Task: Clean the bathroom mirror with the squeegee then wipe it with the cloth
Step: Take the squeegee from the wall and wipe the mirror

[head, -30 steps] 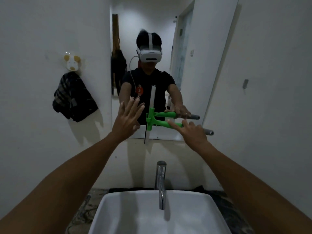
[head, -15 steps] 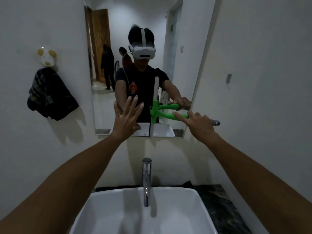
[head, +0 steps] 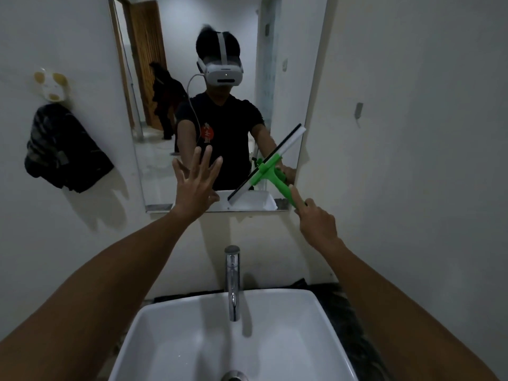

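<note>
The bathroom mirror (head: 165, 149) hangs on the white wall above the sink. My right hand (head: 316, 224) grips the green handle of the squeegee (head: 270, 174), index finger stretched along it. The squeegee's white blade lies tilted across the mirror's lower right part, its top end near the right edge. My left hand (head: 195, 182) is open, fingers spread, flat at the glass near the mirror's bottom edge. A dark striped cloth (head: 63, 149) hangs on a wall hook left of the mirror.
A white basin (head: 154, 342) with a chrome tap (head: 232, 281) sits directly below the mirror. A dark patterned counter (head: 349, 312) runs behind and right of the basin. A small fitting (head: 358, 112) sticks out of the right wall. The mirror reflects me and a doorway.
The squeegee blade has turned from upright to a slant and shifted right toward the mirror's right edge. My left hand stays spread at the glass. The view has moved closer.
</note>
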